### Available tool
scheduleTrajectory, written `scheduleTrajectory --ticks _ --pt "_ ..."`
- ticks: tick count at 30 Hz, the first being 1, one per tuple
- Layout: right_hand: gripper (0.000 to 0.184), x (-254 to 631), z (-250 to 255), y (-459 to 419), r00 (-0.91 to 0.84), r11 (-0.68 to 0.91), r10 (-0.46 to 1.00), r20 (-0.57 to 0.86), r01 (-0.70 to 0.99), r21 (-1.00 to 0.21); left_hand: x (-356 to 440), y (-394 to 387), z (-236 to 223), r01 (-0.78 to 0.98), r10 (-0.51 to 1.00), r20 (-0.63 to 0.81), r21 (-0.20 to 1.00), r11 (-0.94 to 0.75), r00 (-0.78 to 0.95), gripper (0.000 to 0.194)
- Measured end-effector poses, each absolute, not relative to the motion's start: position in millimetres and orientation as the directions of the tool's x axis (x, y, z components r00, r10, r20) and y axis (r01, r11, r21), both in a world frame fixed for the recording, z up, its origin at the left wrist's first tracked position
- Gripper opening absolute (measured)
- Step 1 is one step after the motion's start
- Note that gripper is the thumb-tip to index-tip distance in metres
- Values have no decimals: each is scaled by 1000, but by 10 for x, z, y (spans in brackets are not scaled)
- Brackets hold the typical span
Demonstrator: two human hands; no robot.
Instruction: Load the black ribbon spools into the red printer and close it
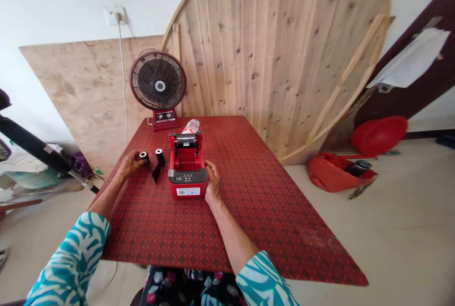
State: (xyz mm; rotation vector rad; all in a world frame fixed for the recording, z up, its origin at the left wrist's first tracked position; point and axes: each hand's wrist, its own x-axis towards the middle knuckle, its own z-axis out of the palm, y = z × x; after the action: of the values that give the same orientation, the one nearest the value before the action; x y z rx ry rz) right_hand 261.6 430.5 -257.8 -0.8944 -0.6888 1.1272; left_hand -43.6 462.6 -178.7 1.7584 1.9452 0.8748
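Note:
A red and black label printer (188, 176) stands on the table with its lid raised and its inside facing up. My right hand (213, 182) is wrapped against the printer's right side, its fingers partly hidden behind the casing. My left hand (131, 164) is closed on a small black ribbon roll (143, 156) with a white core, left of the printer. Between that roll and the printer stands a second black ribbon roll (159, 157), with a loose dark strip hanging down onto the tabletop.
Behind the printer lies a clear plastic bottle (192, 126). A dark red fan (158, 83) stands at the table's far left corner. The table (256, 211) wears a red patterned cover. A large round wooden board (277, 55) leans on the wall; a red bag (325, 173) lies on the floor.

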Motion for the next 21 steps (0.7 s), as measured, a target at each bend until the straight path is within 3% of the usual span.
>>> scheduleTrajectory --ticks 3,7,12,14,18,21 --pt "44 2616 -2574 4306 297 160 955 18 -461 -873 -482 4642 -1783 755 985 119 656 14 -121 45" --pt "45 2612 -2567 4313 279 131 960 -12 -488 -863 -425 4705 -1641 765 974 227 632 -126 -27 54" --pt "43 2606 -2552 4310 289 148 957 8 -467 -872 -131 4862 -1542 940 984 164 317 -123 73 42" --pt "42 2603 -2544 4307 298 160 954 20 -455 -876 -18 4905 -1525 956 987 147 272 -109 71 37" --pt "40 2597 -2532 4304 299 168 954 30 -446 -879 74 4904 -1470 954 991 109 279 -109 82 26" --pt "39 2594 -2533 4306 305 186 951 53 -426 -886 19 4816 -1393 886 977 177 425 -187 121 26"
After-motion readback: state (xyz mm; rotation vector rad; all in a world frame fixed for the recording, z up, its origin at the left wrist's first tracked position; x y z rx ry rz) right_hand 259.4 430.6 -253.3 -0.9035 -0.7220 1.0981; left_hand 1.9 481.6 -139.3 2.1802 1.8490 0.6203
